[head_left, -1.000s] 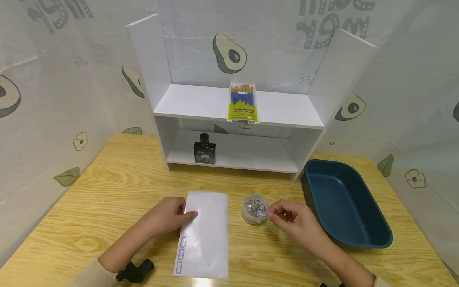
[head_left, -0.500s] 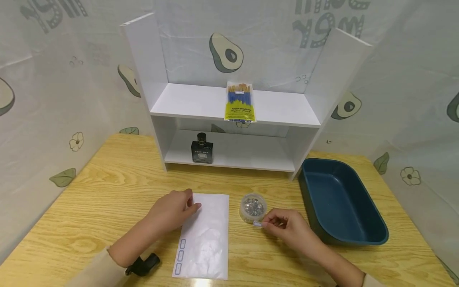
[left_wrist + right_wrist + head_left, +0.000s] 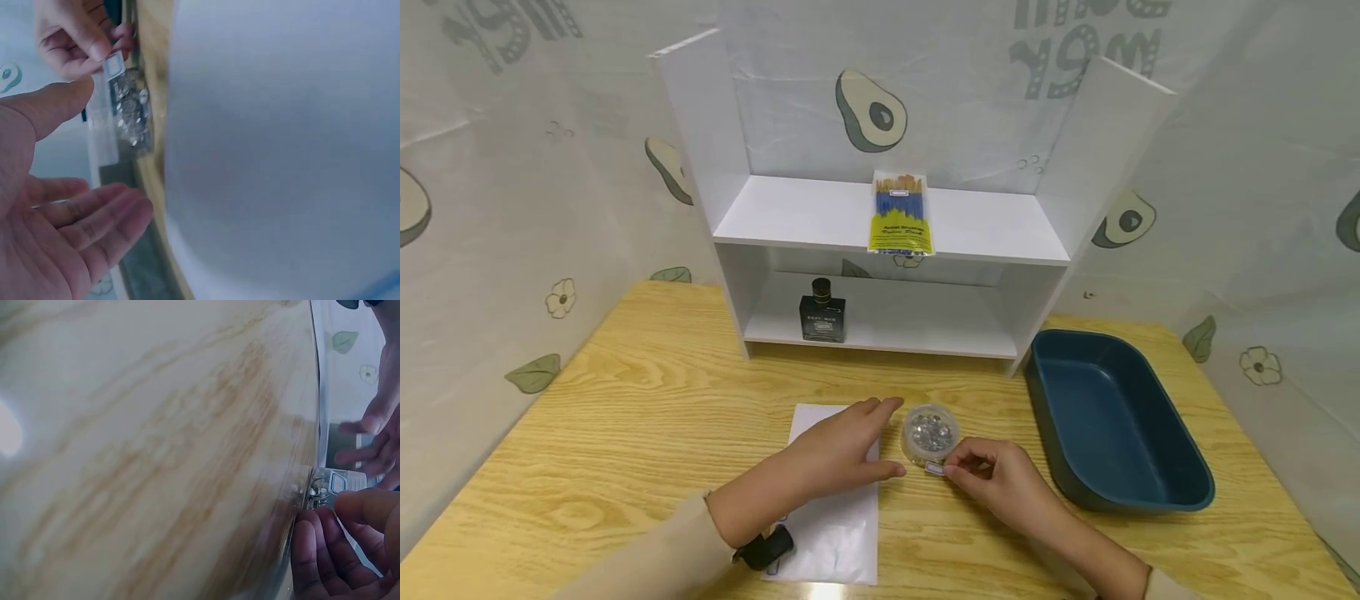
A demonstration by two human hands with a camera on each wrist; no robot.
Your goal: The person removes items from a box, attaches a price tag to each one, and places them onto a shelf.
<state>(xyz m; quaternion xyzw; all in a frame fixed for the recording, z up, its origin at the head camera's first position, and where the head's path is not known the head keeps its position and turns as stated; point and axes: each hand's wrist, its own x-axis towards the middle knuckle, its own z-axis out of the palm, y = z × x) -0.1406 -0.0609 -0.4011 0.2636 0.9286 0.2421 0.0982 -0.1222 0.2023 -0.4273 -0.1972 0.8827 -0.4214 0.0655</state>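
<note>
A small round clear jar (image 3: 929, 432) full of shiny silvery pieces stands on the table. Between thumb and finger, my right hand (image 3: 1002, 482) pinches a small blue-bordered label (image 3: 935, 468) at the jar's front lower side. Whether the label is stuck to the jar I cannot tell. My left hand (image 3: 841, 450) reaches over the white label sheet (image 3: 842, 542), its thumb and fingers spread toward the jar's left side without touching it. The forearm and hand cover part of the sheet. In the left wrist view the label (image 3: 114, 65) sits against the jar (image 3: 132, 112).
Behind stands a white two-tier shelf (image 3: 985, 227). A pack of artist brushes (image 3: 900, 215) lies on its upper board, and a black perfume bottle (image 3: 822, 315) stands on the lower one. A dark teal bin (image 3: 1120, 425) is at the right.
My left hand has left the sheet's upper left edge and moved right toward the jar, its fingers spreading. My right hand has lowered the label from the jar's top to its front side.
</note>
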